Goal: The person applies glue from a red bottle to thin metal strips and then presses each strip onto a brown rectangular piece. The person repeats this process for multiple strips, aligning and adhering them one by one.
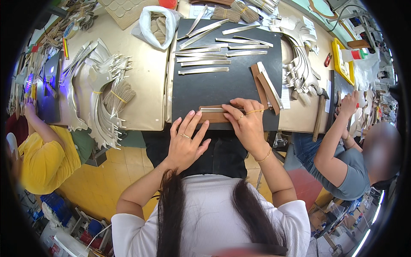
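Observation:
A brown leather-like strip [214,118] lies along the front edge of the black board [248,77], with a narrow pale, shiny strip [210,110] on top of it. My left hand [188,139] rests at its left end, fingers spread and fingertips at the near edge. Over the right end, my right hand [247,122] is bent, with thumb and fingertips pressed together on the strips; part of them is hidden under it. Right of that hand, more brown pieces [262,88] lie at a slant with a pale strip [270,85] on them.
Several loose shiny strips [203,70] lie across the board's far half. A white bag of pale pieces [159,26] stands at the far left. Bundled pale straps [100,92] fill the left table; more [299,55] lie right, near a hammer [319,113]. Co-workers sit on both sides.

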### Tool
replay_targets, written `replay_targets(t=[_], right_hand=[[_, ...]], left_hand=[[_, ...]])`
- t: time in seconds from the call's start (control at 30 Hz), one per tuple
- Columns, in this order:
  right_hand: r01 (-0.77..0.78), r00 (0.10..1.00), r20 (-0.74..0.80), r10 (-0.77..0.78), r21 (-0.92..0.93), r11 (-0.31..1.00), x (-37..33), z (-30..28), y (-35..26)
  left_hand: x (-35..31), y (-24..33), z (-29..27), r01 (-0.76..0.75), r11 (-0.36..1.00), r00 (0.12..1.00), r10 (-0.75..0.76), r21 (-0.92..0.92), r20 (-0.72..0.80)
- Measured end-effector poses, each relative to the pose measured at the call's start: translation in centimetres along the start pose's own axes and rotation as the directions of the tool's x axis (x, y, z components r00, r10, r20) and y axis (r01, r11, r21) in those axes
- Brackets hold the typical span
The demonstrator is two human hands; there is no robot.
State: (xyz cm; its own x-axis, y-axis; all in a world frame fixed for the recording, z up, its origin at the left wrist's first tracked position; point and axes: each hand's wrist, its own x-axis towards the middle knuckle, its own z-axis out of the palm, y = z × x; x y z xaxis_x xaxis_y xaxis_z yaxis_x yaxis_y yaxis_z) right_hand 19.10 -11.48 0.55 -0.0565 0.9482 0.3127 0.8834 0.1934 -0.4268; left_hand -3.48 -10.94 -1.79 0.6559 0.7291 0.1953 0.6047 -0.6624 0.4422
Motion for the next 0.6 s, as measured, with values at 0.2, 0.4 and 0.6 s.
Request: replay_targets(t=[0.2, 0.4, 0.6], right_hand=[[0.111, 0.994, -0.013, -0.111, 0.040, 0.993, 0.0, -0.4, 0.3], [-0.166, 0.981, -0.065, 0.184, 0.213, 0.963, -0.1, -3.3, 1.1], [-0.479, 0.845, -0.174, 0.506, 0.175, 0.860, 0.6, -6.0, 4.7]], left_hand=[[0.0, -0.3, 0.2, 0.004, 0.999, 0.999, -0.005, -0.034, -0.036], [0.0, -0.4, 0.6, -0.008, 1.000, 0.999, 0.009, 0.030, -0.032], [-0.1, 0.0, 0.8, 0.026, 0.995, 1.000, -0.026, 0.098, -0.002]])
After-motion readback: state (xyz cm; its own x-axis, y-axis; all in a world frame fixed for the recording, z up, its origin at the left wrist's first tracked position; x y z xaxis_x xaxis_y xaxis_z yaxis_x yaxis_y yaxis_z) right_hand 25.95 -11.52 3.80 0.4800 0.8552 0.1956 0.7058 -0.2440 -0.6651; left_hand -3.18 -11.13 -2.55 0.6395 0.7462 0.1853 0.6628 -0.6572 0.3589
